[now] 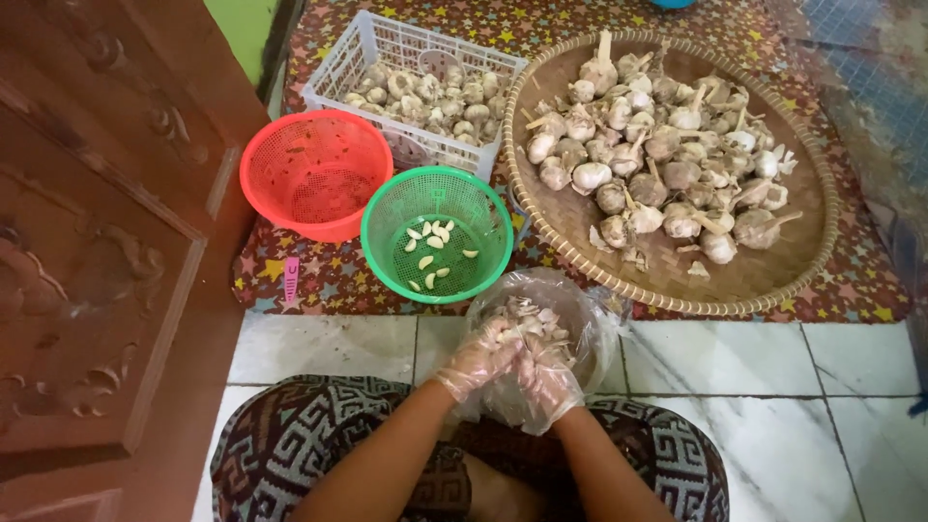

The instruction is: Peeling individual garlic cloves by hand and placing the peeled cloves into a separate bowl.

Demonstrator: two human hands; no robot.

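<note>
Both my hands wear thin clear plastic gloves and meet over a clear plastic bag of garlic skins and pieces on the tiled floor. My left hand and my right hand pinch a small piece of garlic between them; the piece itself is mostly hidden by the fingers. Just beyond the bag stands a green mesh basket with several peeled cloves at its bottom. A wide woven tray to the right holds many whole garlic bulbs.
An empty red mesh basket sits left of the green one. A white plastic crate of garlic stands behind it. All rest on a star-patterned mat. A carved wooden door fills the left side.
</note>
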